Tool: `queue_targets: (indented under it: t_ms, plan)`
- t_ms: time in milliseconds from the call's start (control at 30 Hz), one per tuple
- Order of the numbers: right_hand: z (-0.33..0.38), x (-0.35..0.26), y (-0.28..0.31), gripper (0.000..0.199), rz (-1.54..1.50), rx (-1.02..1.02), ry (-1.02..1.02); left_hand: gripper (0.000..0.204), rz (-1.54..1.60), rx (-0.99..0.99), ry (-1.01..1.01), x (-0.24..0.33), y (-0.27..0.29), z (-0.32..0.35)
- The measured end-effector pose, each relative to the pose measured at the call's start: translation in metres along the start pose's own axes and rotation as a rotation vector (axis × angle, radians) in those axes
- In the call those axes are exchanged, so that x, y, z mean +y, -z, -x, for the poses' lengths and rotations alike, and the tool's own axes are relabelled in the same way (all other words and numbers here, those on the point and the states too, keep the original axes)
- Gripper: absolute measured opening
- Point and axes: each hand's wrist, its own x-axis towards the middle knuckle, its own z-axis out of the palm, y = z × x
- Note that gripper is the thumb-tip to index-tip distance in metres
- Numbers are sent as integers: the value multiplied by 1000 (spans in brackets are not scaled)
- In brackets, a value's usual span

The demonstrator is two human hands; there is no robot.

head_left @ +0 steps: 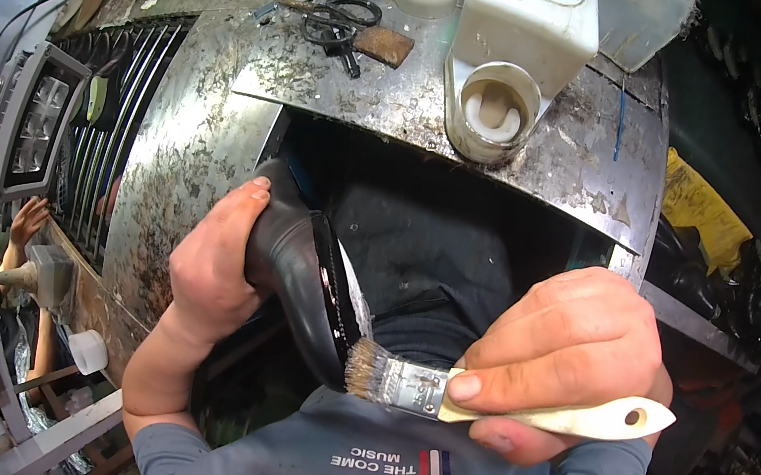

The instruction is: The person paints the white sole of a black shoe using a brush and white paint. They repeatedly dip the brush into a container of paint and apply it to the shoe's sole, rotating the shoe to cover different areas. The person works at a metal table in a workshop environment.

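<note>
A black leather shoe (pixel 295 269) is tilted on its side in front of me, its shiny dark sole edge turned to the right. My left hand (pixel 221 256) grips it around the heel end, thumb pressed on the upper. My right hand (pixel 571 360) is closed around the pale handle of a flat paintbrush (pixel 416 384). The brush's bristles touch the toe end of the sole edge. A whitish strip runs along the sole beside the glossy band. Most of the sole's bottom faces away from view.
On the worn metal bench (pixel 384 97) stands a white plastic container (pixel 529 11) with an open cup of whitish liquid (pixel 492 110). Scissors (pixel 336 24) and a brown block (pixel 383 46) lie left of it. A lamp (pixel 39 125) hangs at left, near another person's hand (pixel 29 222).
</note>
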Motion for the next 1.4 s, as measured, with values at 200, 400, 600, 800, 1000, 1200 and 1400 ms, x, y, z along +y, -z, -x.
queue_targets:
  t_ms: [200,400,600,800,1000,1200,1400]
  plan:
    - [-13,-1,3,21,41,11,73,70,197,-100,179,16,3,2]
    - [-27,0,3,20,86,51,117,76,497,-248,359,32,6,7]
    - [-34,7,2,21,136,97,121,90,740,-586,560,37,20,-5]
    - [-36,18,1,19,180,61,109,99,1063,-560,608,34,15,8]
    - [-30,26,-2,17,176,25,84,99,1389,-648,797,28,13,13]
    - [-24,32,-11,15,133,14,51,92,1721,-581,956,29,13,8]
    - [-17,41,-19,14,78,-24,33,90,1818,-499,989,28,6,17]
